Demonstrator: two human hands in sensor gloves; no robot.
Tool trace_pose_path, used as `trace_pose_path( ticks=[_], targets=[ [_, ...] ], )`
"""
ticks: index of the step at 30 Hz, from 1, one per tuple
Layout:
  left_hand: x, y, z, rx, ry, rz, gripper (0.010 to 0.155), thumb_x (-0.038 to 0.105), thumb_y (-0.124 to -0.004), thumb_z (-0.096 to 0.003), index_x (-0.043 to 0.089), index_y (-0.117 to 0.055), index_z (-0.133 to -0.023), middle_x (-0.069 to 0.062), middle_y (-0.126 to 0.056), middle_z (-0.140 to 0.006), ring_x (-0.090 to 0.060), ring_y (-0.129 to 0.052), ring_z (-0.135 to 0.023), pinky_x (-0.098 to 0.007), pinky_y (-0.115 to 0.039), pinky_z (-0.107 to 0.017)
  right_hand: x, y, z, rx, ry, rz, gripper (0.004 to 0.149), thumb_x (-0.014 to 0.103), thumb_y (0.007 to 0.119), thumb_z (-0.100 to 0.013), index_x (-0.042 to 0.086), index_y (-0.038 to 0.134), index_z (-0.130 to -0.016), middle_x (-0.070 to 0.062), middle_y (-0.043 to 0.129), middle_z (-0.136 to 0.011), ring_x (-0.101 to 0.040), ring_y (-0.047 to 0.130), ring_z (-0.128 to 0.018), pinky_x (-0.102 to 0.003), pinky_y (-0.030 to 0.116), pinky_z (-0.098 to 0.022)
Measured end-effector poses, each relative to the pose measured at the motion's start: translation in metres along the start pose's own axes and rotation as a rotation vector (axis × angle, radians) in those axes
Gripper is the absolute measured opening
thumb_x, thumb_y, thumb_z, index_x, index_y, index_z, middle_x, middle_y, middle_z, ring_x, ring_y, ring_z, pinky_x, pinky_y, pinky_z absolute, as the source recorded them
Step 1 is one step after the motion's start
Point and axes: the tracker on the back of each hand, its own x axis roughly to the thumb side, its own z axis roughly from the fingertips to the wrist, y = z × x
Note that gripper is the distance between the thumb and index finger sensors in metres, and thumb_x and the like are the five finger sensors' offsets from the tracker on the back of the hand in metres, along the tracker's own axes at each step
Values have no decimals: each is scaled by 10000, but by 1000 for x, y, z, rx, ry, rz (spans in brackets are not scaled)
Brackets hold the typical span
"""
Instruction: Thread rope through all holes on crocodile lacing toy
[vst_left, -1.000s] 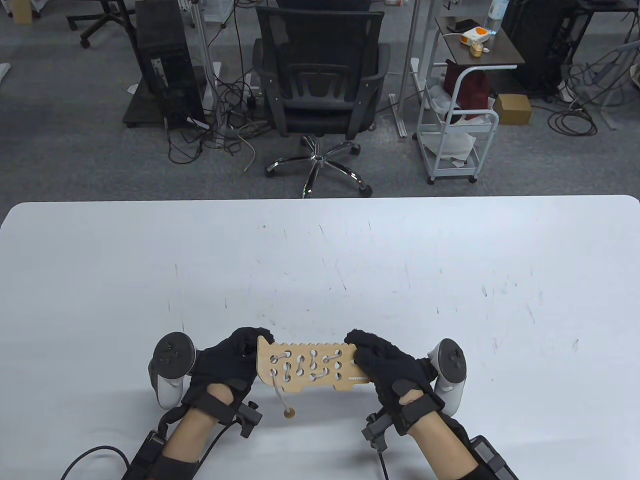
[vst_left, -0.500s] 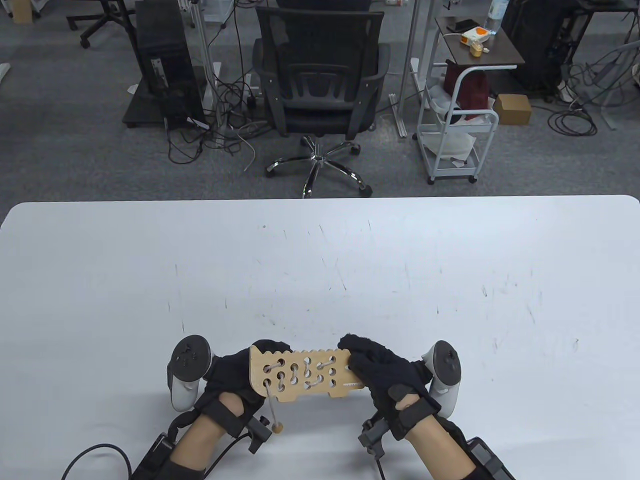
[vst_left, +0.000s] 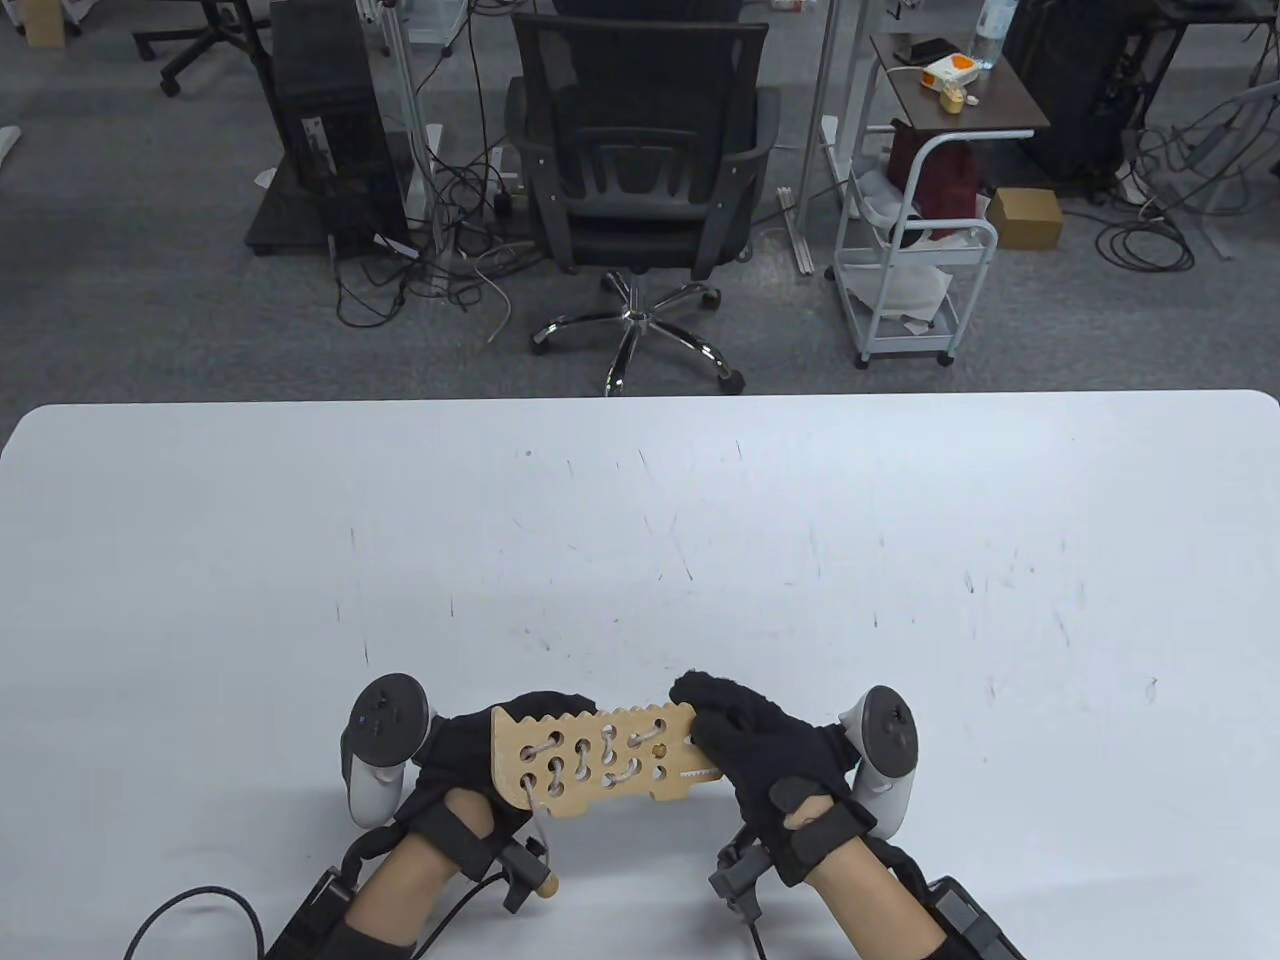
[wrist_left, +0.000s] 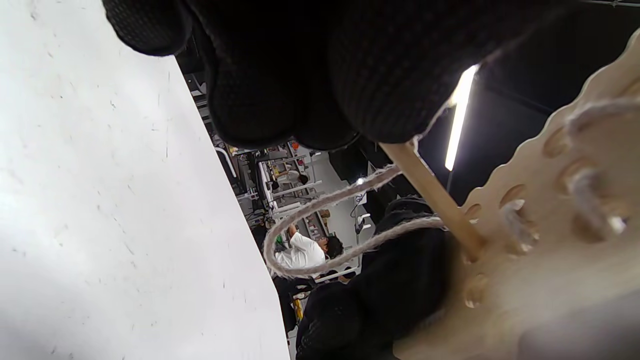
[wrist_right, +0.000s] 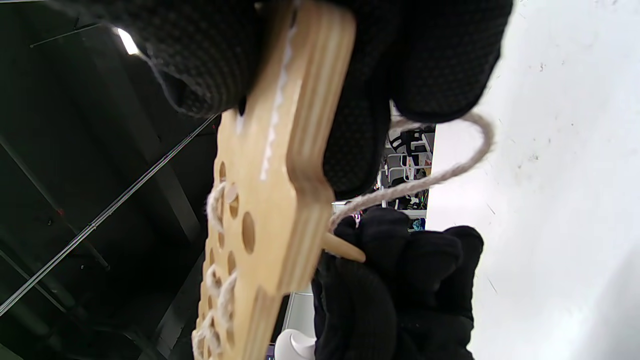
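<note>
White table (vst_left: 640, 520) carries the work at its near edge, where both hands hold the toy lifted off the surface. Plywood toy (vst_left: 598, 757), crocodile-shaped, has a scalloped upper edge, printed teeth at its right end and rows of round holes; most holes on the left and middle carry rope (wrist_left: 320, 202), some at the right stand unlaced. It is tilted, left end lower. Pale rope loops loose beneath the board, and one end hangs from the lower left corner to a wooden bead (vst_left: 546, 886). A wooden needle (wrist_left: 432, 195) enters a hole from below. Left hand (vst_left: 462, 760) has its grip closed: fingers (wrist_left: 350, 75) pinch the needle under the board. Right hand (vst_left: 765, 755) clamps the toy's right end between thumb and fingers (wrist_right: 430, 60).
</note>
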Motion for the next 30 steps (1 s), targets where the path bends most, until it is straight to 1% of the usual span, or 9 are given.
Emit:
trace_pose_path(
  ticks=[5, 10, 12, 17, 21, 23, 26, 30],
  targets=[
    [0, -1, 0, -7, -6, 32, 395, 298, -962, -369, 315, -958, -764, 13, -996, -774, -220, -1009, -660, -560, -667, -704, -1, -2, -1, -8, -21, 43, 478, 318, 822, -445, 133, 786, -884, -69, 1000, -736, -214, 1076, -510, -429, 835, -463],
    [1, -3, 1, -11, 8, 40, 396, 288, -960, -373, 305, -958, -768, -11, -1002, -736, -221, -1014, -609, -558, -673, -700, -2, -1, -2, 12, -32, 7, 475, 317, 826, -442, 135, 788, -879, -64, 1000, -732, -209, 1076, -508, -429, 832, -469],
    [2, -6, 1, -35, 11, 52, 394, 291, -961, -371, 312, -962, -764, -13, -1003, -729, -218, -1016, -598, -556, -677, -698, -3, 2, -3, 30, -33, 3, 475, 313, 829, -442, 130, 789, -878, -66, 1005, -727, -212, 1077, -506, -433, 830, -470],
    [7, -14, 2, -53, -1, 25, 386, 315, -969, -367, 348, -975, -751, -4, -1006, -718, -209, -1016, -592, -546, -681, -697, -7, 8, -3, 35, -32, 67, 474, 316, 828, -441, 130, 793, -875, -69, 1007, -724, -212, 1079, -500, -439, 825, -471],
    [10, -19, 3, -81, -14, 43, 386, 323, -975, -364, 354, -983, -748, -5, -1017, -704, -204, -1028, -580, -547, -688, -697, -9, 10, -3, 28, -41, 134, 479, 325, 819, -441, 125, 794, -876, -76, 1008, -721, -222, 1077, -493, -449, 819, -471],
    [9, -20, 3, -90, -9, 68, 399, 325, -966, -367, 330, -972, -766, -10, -1034, -696, -200, -1049, -565, -548, -702, -692, -9, 10, -3, 15, -40, 155, 481, 331, 815, -440, 124, 796, -874, -78, 1012, -717, -222, 1078, -489, -448, 818, -472],
    [6, -20, 2, -106, 4, 137, 452, 314, -951, -375, 298, -928, -825, -28, -1057, -699, -205, -1077, -563, -540, -719, -686, -9, 10, -3, 10, -43, 211, 478, 339, 814, -438, 124, 802, -865, -78, 1013, -713, -225, 1081, -480, -448, 819, -468],
    [2, -23, 1, -143, 22, 227, 489, 299, -934, -384, 276, -889, -870, -20, -1069, -708, -205, -1102, -566, -529, -736, -680, -9, 12, -4, 26, -44, 260, 465, 347, 805, -436, 123, 808, -843, -78, 1018, -694, -224, 1085, -461, -443, 824, -454]
  ],
)
